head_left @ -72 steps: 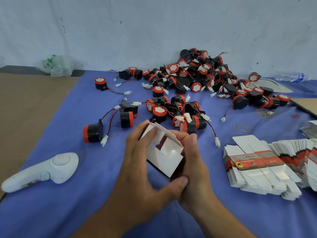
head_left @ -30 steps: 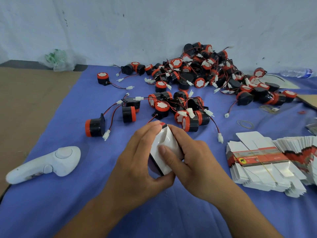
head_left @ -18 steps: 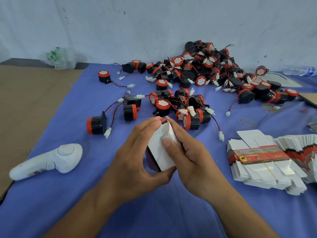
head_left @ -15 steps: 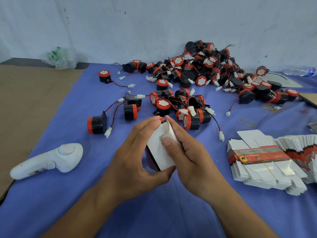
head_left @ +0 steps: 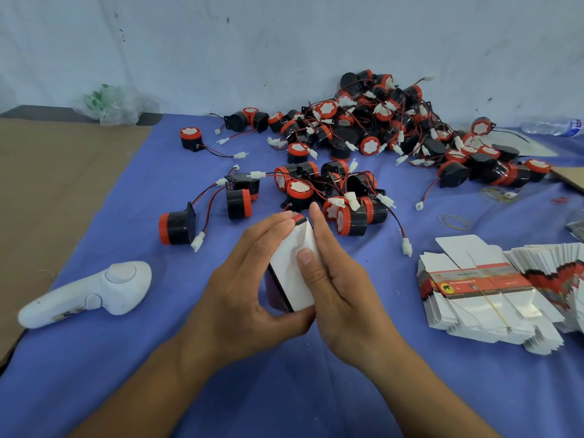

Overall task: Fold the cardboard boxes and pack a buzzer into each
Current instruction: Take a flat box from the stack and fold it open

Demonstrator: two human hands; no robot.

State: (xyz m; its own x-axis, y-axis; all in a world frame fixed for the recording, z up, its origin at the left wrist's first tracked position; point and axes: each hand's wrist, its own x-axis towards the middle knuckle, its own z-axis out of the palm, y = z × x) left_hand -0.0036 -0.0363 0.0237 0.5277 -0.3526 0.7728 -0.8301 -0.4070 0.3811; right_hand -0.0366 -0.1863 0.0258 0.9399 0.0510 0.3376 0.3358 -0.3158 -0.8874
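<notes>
A small white cardboard box with a dark side and a red top corner is held between both hands above the blue cloth. My left hand wraps its left side, thumb under the bottom edge. My right hand grips the right side, its thumb pressed flat on the white face. A heap of black and red buzzers with wires lies at the back. A smaller cluster of buzzers sits just beyond the box. One lone buzzer lies to the left.
A banded stack of flat unfolded boxes lies at the right. A white handheld controller rests at the left on the blue cloth. Rubber bands lie near the stack. A plastic bottle and a crumpled bag sit by the wall.
The open flaps of the box have been folded shut. My right thumb has come onto the white face and stays pressed there; the hands hold almost still over the last half second.
</notes>
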